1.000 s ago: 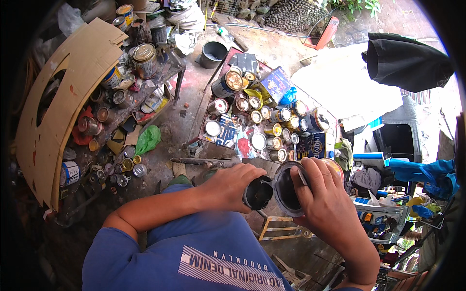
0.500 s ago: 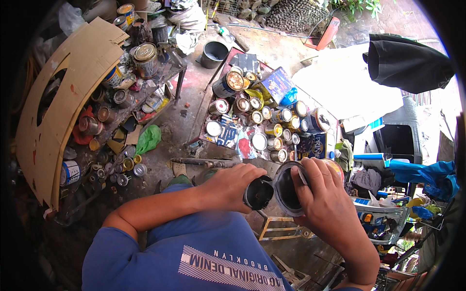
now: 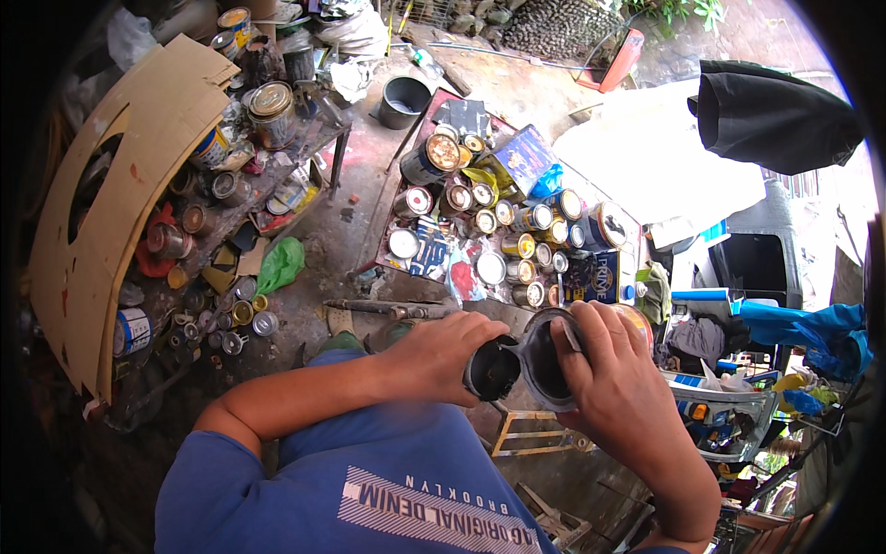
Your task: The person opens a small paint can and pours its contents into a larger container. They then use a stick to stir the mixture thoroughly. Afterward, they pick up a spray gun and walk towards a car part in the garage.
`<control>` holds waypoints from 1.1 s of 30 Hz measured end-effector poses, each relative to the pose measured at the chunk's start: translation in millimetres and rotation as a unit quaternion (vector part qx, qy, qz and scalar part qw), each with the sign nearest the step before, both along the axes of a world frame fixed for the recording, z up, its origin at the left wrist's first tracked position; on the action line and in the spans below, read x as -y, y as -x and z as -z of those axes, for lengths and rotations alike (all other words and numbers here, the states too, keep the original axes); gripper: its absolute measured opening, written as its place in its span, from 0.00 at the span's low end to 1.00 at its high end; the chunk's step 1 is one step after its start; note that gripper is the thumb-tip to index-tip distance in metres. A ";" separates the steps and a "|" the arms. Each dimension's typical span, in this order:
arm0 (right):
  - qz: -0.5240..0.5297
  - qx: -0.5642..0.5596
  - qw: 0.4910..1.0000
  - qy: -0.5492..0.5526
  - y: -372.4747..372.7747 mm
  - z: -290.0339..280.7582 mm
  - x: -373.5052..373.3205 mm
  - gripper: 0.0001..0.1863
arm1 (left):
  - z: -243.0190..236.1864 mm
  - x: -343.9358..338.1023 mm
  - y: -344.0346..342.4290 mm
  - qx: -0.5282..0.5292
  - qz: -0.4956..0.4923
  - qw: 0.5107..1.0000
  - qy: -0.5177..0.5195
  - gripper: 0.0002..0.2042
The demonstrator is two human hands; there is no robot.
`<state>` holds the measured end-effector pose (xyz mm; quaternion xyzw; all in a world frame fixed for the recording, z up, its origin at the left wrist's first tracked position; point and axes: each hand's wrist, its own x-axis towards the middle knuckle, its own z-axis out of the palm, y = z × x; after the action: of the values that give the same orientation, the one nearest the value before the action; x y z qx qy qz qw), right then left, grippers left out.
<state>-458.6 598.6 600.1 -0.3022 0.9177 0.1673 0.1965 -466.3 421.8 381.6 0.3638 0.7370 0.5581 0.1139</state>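
My left hand (image 3: 441,355) is closed around a small dark cup (image 3: 492,371) whose inside is coated black. Beside it, my right hand (image 3: 620,374) grips a wider metal paint can (image 3: 546,369), tilted so its grey-coated mouth faces the cup. The two rims meet or nearly meet in front of my body. A thin, flat grey edge shows by my right fingers; its kind is unclear. An orange-and-white rounded surface (image 3: 637,325) shows behind that hand, and I cannot tell whether it belongs to the same can.
Ahead, a low table (image 3: 386,249) carries several paint cans and a blue rectangular tin (image 3: 526,162). A black bucket (image 3: 403,102) stands beyond it. At left are a cluttered bench with more cans and a cardboard sheet (image 3: 152,152). A yellowish metal frame (image 3: 531,436) lies below my hands.
The view has shifted very slightly. Both hands keep their grips, with the can and cup held in nearly the same place.
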 end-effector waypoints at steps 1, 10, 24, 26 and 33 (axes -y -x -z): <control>-0.001 -0.001 1.000 0.000 -0.7 1.2 -1.5 0.53 | 0.3 -0.7 0.3 0.000 0.003 1.000 0.001 0.46; 0.020 0.009 1.000 0.016 -4.1 7.0 -13.5 0.54 | -0.9 -6.2 2.9 0.006 0.026 1.000 0.005 0.47; 0.231 -0.120 0.884 0.389 -55.2 122.4 -93.7 0.63 | 37.0 -12.3 7.7 0.023 -0.010 1.000 0.014 0.48; 0.224 -0.159 0.856 0.437 -55.3 148.4 -98.2 0.65 | 49.2 -11.1 9.5 0.025 -0.032 0.999 0.011 0.48; 0.288 -0.270 0.753 0.526 -38.6 205.8 -88.5 0.62 | 85.5 -5.5 16.8 0.040 -0.103 0.994 0.001 0.50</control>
<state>-420.1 687.1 394.3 -0.0215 0.9193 -0.3320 -0.2103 -483.1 427.3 296.1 0.2628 0.7662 0.5801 0.0857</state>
